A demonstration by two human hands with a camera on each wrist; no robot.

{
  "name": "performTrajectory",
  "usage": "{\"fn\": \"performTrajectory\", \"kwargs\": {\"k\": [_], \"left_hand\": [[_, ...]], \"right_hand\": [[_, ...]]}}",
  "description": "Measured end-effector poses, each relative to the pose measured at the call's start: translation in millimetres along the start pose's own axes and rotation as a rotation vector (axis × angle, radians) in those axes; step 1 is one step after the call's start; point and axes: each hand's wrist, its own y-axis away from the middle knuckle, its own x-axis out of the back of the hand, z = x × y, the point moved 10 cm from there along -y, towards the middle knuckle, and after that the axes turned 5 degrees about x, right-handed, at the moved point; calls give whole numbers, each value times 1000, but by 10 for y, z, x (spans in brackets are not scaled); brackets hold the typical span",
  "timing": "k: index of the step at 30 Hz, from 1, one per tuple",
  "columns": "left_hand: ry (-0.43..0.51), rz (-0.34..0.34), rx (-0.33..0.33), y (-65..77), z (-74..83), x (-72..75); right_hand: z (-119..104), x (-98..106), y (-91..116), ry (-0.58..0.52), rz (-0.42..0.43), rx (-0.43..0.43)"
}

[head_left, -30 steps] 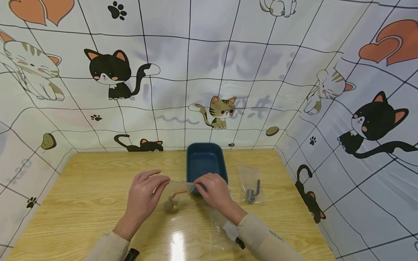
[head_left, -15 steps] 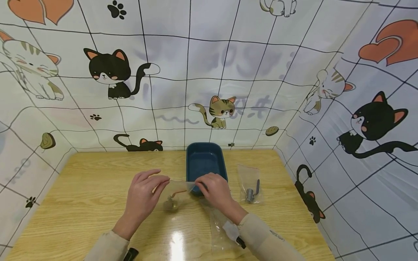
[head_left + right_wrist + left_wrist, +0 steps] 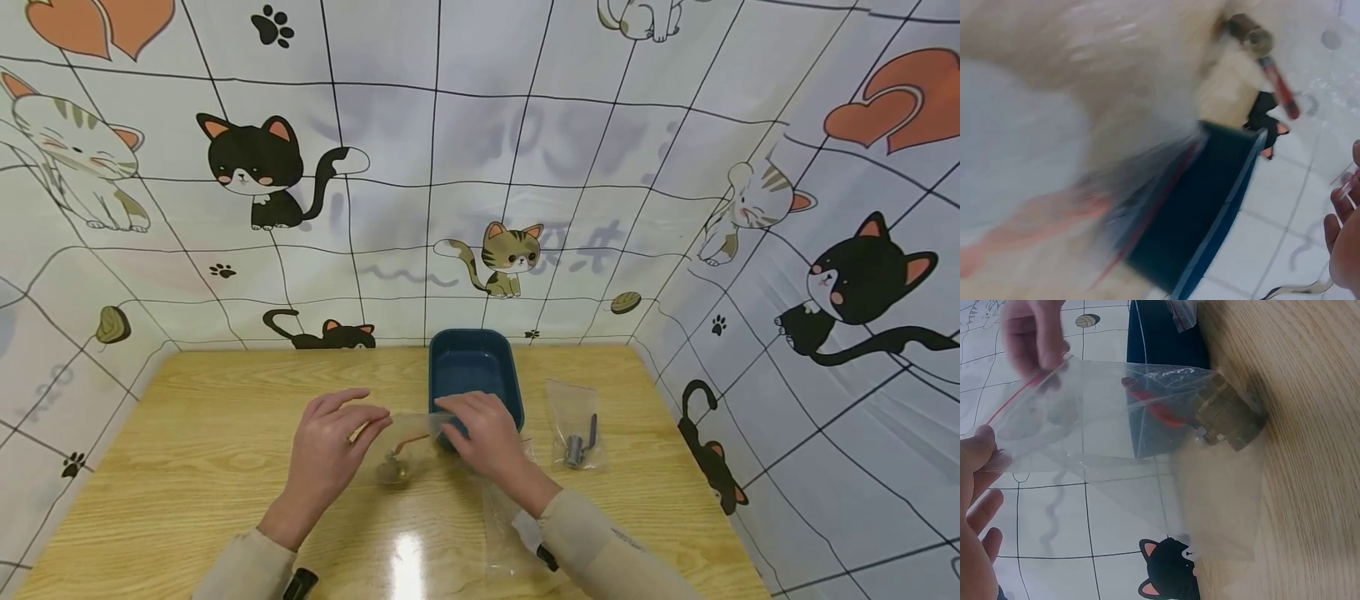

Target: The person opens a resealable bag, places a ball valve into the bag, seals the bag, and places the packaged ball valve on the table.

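Note:
Between my hands hangs a clear zip-seal bag [image 3: 420,427] with a red seal line along its mouth. Inside lies a brass ball valve [image 3: 1229,415] with a red lever handle [image 3: 1157,409], low in the bag by the tabletop. My left hand [image 3: 326,446] pinches one corner of the bag's mouth between thumb and finger. At the other end of the mouth is my right hand [image 3: 487,437], thumb and fingers on the seal edge; it is blurred in the left wrist view [image 3: 1035,334]. The right wrist view shows its fingertips [image 3: 1341,203] by the red seal.
A dark blue tray [image 3: 474,335] stands behind the hands. To its right lies a clear bag with a grey valve [image 3: 575,450]. Under my right forearm is another bag [image 3: 502,533] with a white and black item. Patterned cloth walls [image 3: 390,208] enclose the wooden table [image 3: 225,400].
My right hand has shifted slightly left along the bag's mouth, and its fingers have spread a little. My left hand keeps its pinch, and the valve stays in place.

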Motion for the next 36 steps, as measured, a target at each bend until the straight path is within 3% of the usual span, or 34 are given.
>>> {"fn": "performTrajectory", "kwargs": {"k": [5, 9, 22, 36], "left_hand": [[1, -22, -12, -8, 34, -22], [3, -15, -22, 1, 44, -27], [6, 12, 19, 29, -39, -3], [-49, 14, -33, 28, 66, 50]], "right_hand": [[-234, 33, -222, -71, 59, 72], [-345, 0, -312, -88, 59, 84], [-416, -12, -389, -83, 96, 43], [-531, -12, -443, -36, 116, 99]]}}
